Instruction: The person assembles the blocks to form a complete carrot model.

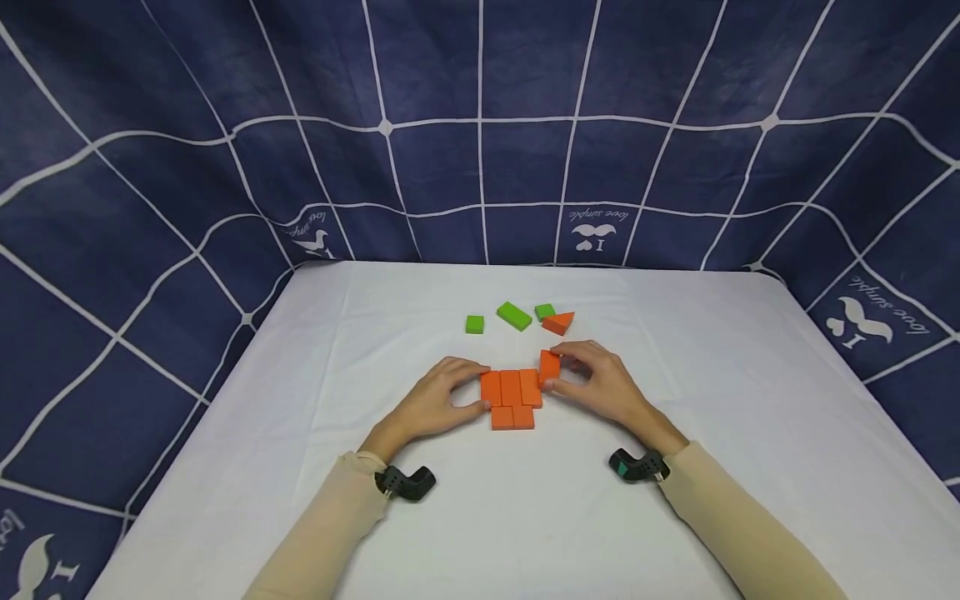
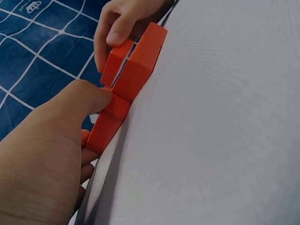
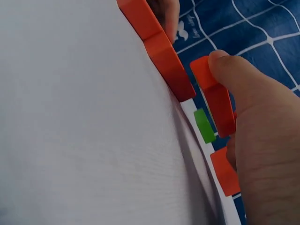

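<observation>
At the left, the left hand (image 1: 429,402) pinches between thumb and fingers the leftmost block (image 1: 491,389) of an orange row (image 1: 511,388) of three, about midway between the side edges of the table (image 1: 360,333), with a green square block (image 1: 475,325) beyond it toward the far edge. Next, two shorter orange blocks (image 1: 512,417) touch the row's near side, while farther back lie a green oblong block (image 1: 514,316) and a second green block (image 1: 544,312) just beside an orange wedge (image 1: 559,323). Rightmost, the right hand (image 1: 606,387) grips a separate orange block (image 1: 550,367) beside the row's right end.
</observation>
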The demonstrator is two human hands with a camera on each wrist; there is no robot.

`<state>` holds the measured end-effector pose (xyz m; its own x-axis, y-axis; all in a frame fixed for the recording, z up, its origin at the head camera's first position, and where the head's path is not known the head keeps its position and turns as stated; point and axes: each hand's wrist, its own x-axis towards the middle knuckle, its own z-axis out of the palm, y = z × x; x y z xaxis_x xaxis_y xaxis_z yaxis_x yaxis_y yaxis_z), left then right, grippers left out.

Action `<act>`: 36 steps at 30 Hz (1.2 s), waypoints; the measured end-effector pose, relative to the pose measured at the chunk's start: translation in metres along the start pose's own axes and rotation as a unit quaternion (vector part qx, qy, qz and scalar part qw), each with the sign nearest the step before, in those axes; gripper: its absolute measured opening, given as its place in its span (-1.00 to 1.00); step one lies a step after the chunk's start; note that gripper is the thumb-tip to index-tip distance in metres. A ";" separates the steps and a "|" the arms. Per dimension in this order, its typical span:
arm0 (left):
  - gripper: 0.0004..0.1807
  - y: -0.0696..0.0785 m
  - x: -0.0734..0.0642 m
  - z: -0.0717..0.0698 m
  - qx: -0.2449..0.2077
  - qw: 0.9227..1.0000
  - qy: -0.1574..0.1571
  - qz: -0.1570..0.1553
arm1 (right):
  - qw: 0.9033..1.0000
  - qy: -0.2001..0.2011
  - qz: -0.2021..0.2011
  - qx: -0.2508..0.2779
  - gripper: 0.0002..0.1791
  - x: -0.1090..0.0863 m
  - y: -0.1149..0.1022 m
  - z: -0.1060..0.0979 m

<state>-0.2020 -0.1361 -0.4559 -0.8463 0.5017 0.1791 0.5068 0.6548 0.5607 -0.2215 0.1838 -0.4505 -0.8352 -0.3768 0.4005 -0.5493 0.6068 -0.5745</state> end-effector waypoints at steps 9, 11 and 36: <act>-0.37 -0.001 0.000 0.000 0.001 1.000 0.001 0.003 | 0.997 -0.001 -0.080 0.023 -0.46 -0.010 -0.007 0.004; -0.37 -0.001 0.001 0.000 0.000 1.000 0.002 0.004 | 0.996 -0.004 -0.090 0.025 -0.46 -0.011 -0.009 0.005; -0.37 -0.002 0.000 0.000 0.001 1.000 0.002 0.001 | 0.978 -0.108 -0.174 0.044 -0.52 -0.026 -0.044 0.020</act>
<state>-0.2027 -0.1373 -0.4566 -0.8462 0.5006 0.1827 0.5082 0.6549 0.5593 -0.1766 0.1531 -0.4496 -0.5775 -0.6948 0.4287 -0.7940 0.3558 -0.4929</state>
